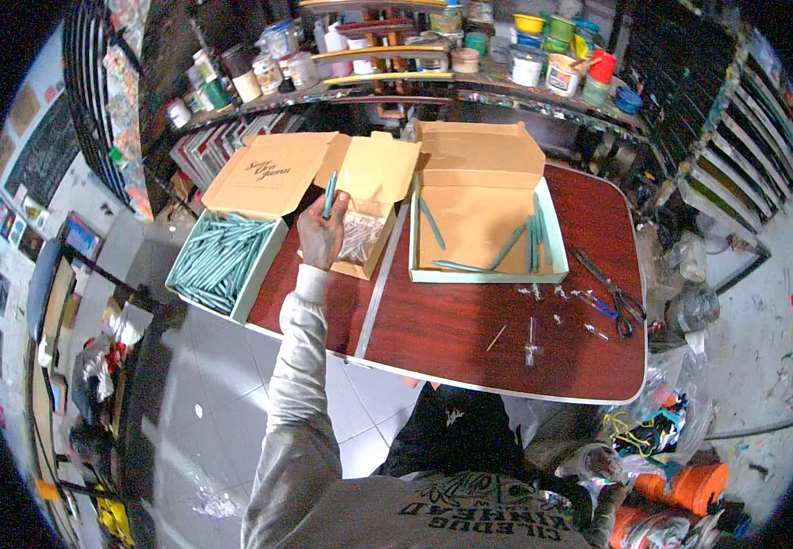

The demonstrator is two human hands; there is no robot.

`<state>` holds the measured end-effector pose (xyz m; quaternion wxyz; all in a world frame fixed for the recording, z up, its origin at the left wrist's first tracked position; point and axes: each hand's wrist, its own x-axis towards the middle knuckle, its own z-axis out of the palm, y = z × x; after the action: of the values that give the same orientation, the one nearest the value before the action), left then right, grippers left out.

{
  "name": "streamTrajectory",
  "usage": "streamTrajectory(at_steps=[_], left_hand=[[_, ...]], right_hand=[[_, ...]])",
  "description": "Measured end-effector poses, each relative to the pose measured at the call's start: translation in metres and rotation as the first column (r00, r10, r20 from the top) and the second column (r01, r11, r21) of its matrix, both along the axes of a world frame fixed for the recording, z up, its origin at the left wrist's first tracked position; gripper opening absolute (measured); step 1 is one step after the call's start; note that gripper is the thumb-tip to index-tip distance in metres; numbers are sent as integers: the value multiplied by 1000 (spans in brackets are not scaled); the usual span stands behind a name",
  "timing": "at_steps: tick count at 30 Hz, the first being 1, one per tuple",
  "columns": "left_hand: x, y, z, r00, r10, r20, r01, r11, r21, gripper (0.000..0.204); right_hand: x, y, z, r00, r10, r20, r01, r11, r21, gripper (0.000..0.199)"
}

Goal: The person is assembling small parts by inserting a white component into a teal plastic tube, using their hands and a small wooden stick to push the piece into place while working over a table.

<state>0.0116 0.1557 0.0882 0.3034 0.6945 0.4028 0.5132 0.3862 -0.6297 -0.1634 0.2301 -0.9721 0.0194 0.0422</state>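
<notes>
My left hand (321,233) is closed around a teal pen (331,195), which stands upright between thumb and fingers. The hand hovers between two open cardboard boxes. On its left, a light-green box (266,265) is heaped with similar teal pens (221,258). Just right of the hand, a smaller brown box (380,249) holds many small clear pieces (360,238), too fine to name. Farther right lies a wide open box (488,275) with several teal pens (532,242) spread on its bottom. I cannot make out my right hand anywhere.
On the dark red table (442,334) lie black-handled scissors (618,297), a blue-handled tool (598,305), a thin wooden stick (496,339) and small clear scraps (531,352). Behind it, a shelf (497,89) carries paint pots. Plastic bags and orange rolls (698,488) crowd the floor at right.
</notes>
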Motion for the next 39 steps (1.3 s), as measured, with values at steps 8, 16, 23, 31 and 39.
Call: streamTrajectory(at_steps=[8, 16, 23, 31, 39], left_hand=[[13, -28, 18, 997, -76, -4, 75, 997, -27, 37], [54, -85, 110, 874, -435, 214, 451, 892, -29, 26], [167, -153, 160, 590, -785, -188, 807, 572, 143, 23], [209, -151, 156, 632, -760, -149, 772, 602, 203, 15], [213, -134, 141, 595, -798, 92, 797, 601, 61, 19]], right_hand=[[2, 0, 15, 996, -43, 75, 41, 999, 33, 31], [-4, 133, 177, 809, 116, 576, -347, 885, 309, 29], [-62, 402, 372, 729, 633, 261, -400, 85, 912, 61], [-47, 518, 406, 709, 457, 538, -524, -170, 834, 22], [-25, 542, 397, 586, 499, 639, -617, -238, 750, 12]])
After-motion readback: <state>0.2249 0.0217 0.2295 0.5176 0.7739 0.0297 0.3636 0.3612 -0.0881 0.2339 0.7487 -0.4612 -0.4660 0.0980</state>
